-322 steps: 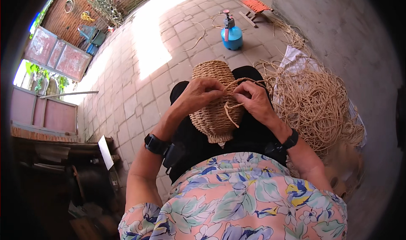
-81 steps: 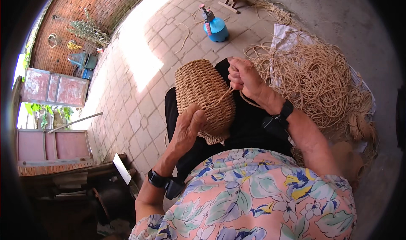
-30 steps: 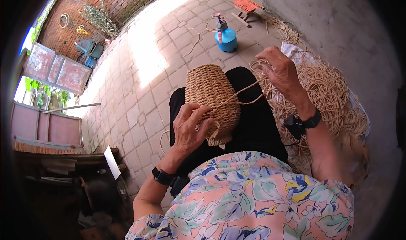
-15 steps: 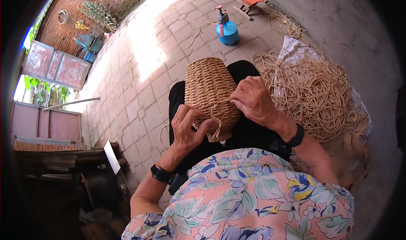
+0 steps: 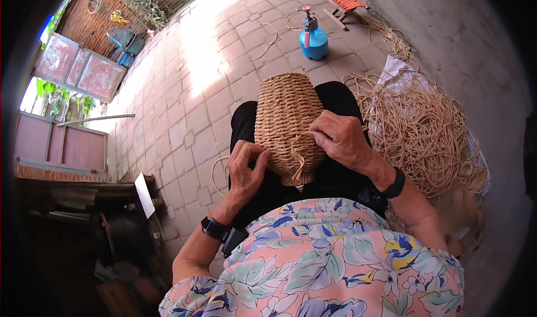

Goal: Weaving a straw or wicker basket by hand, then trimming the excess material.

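A woven straw-coloured basket (image 5: 286, 107), narrow at the end near me, lies on my lap between my knees. A loose tuft of cord (image 5: 301, 159) sticks out from its weave close to that narrow end. My left hand (image 5: 244, 170) grips the basket's left side, its fingers curled and the thumb against the weave. At the right side my right hand (image 5: 342, 142) is closed in a pinch, with its fingertips touching the weave just above the tuft. What lies between those fingertips is too small to make out.
A big tangled heap of cord (image 5: 422, 132) lies on a white cloth (image 5: 400, 71) to my right. Ahead on the paving stand a blue spray bottle (image 5: 314, 40) and a small stool with an orange seat (image 5: 345, 1). A cord loop (image 5: 215, 177) hangs beside my left knee.
My left hand has drawn back from the basket's near front to its left side, uncovering the loose tuft. The right hand stays pinched at the weave. The whole view has shifted slightly.
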### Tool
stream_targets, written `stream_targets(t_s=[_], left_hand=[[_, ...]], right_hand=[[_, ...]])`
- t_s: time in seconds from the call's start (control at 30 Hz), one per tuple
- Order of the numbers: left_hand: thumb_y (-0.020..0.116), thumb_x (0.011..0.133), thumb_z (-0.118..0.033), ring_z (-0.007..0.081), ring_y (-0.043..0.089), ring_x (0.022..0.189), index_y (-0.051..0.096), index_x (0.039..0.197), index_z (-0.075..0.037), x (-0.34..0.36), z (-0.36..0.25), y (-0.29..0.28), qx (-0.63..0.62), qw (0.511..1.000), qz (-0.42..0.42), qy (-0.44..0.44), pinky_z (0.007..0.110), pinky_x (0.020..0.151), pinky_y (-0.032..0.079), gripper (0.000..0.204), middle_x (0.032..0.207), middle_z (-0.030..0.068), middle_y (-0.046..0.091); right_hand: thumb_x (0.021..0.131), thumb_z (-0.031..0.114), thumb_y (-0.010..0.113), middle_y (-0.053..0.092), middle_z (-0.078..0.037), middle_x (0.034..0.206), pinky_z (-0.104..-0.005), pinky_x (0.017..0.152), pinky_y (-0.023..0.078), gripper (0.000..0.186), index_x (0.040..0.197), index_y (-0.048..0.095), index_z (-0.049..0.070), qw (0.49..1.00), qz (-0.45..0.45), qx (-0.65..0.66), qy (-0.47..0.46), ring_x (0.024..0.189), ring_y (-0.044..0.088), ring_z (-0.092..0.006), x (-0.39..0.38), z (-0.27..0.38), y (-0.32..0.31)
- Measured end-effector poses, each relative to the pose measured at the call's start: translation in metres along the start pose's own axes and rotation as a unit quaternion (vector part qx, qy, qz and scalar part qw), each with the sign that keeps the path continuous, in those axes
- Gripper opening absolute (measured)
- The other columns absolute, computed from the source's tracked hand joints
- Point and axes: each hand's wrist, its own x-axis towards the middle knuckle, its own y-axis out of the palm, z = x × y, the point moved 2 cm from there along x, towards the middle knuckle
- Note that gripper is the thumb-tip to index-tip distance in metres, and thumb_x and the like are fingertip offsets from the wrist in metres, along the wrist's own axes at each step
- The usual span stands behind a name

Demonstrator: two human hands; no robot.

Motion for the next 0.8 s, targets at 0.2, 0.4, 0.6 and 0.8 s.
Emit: stream_targets(t_s=[0.2, 0.4, 0.6, 0.8], left_hand=[[0.073, 0.089, -0.007, 0.0161, 0.060, 0.069, 0.063, 0.089, -0.001, 0.001, 0.002, 0.001, -0.022, 1.000, -0.005, -0.016, 0.029, 0.064, 0.048, 0.011, 0.081, 0.0067, 0.059], [0.069, 0.092, -0.011, 0.0134, 0.058, 0.073, 0.062, 0.094, -0.003, 0.000, 0.016, -0.002, -0.074, 0.992, -0.025, -0.098, 0.029, 0.069, 0.048, 0.010, 0.084, 0.0046, 0.063], [0.069, 0.092, -0.009, 0.0134, 0.059, 0.073, 0.062, 0.095, -0.003, 0.003, 0.020, 0.000, -0.110, 0.986, -0.020, -0.127, 0.028, 0.070, 0.047, 0.010, 0.083, 0.0044, 0.062], [0.072, 0.087, -0.003, 0.0155, 0.059, 0.073, 0.063, 0.095, -0.003, 0.015, 0.002, 0.006, -0.112, 0.994, 0.006, -0.013, 0.030, 0.065, 0.048, 0.012, 0.086, 0.0057, 0.060]], right_hand=[[0.082, 0.005, 0.073, 0.062, -0.009, 0.076, -0.0372, 0.057, 0.052, 0.011, 0.083, 0.062, 0.005, 1.000, 0.016, -0.010, -0.008, 0.066, 0.065, -0.0290, 0.001, 0.004, 0.001], [0.080, 0.001, 0.070, 0.064, -0.009, 0.076, -0.0343, 0.055, 0.050, 0.009, 0.080, 0.061, 0.003, 0.994, 0.031, 0.052, 0.090, 0.062, 0.065, -0.0257, 0.001, 0.003, -0.003], [0.081, 0.001, 0.070, 0.064, -0.010, 0.076, -0.0305, 0.057, 0.051, 0.008, 0.082, 0.062, 0.001, 0.986, 0.045, 0.077, 0.140, 0.063, 0.065, -0.0210, 0.006, 0.006, -0.005], [0.082, 0.002, 0.071, 0.065, -0.010, 0.077, -0.0299, 0.057, 0.051, 0.009, 0.084, 0.062, 0.001, 0.980, 0.077, 0.084, 0.166, 0.063, 0.066, -0.0194, 0.008, 0.005, -0.002]])
